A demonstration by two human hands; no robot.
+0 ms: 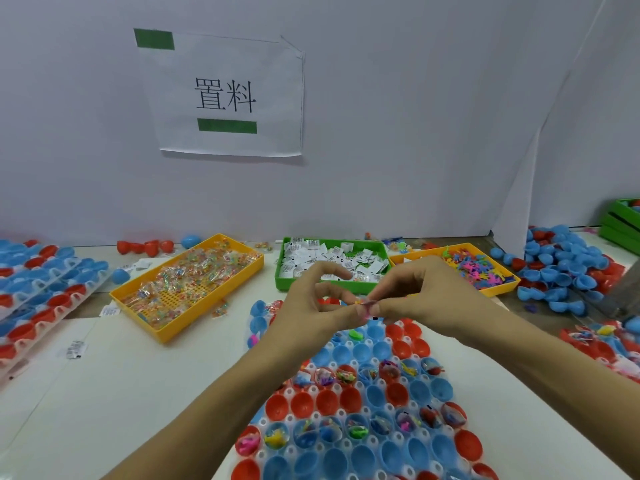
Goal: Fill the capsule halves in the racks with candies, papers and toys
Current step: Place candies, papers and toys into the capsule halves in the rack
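Head view: left hand (313,299) and right hand (420,296) meet above the rack (349,431), fingertips of both pinching one small toy (364,305). Several capsule halves (381,419) beneath already hold items; candies (194,271), papers (332,259) and toys sit in trays (162,329) behind

A white sign (227,95) hangs on the pale wall (415,116) in the upper left-centre of the frame, printed with the black characters 置料. One strip of green tape (154,39) sits at its upper left corner, and another green strip (227,127) lies below the characters. The sign's upper right corner is creased. The wall takes up the upper half of the frame. Below it the white table (104,393) fills the lower left of the frame.
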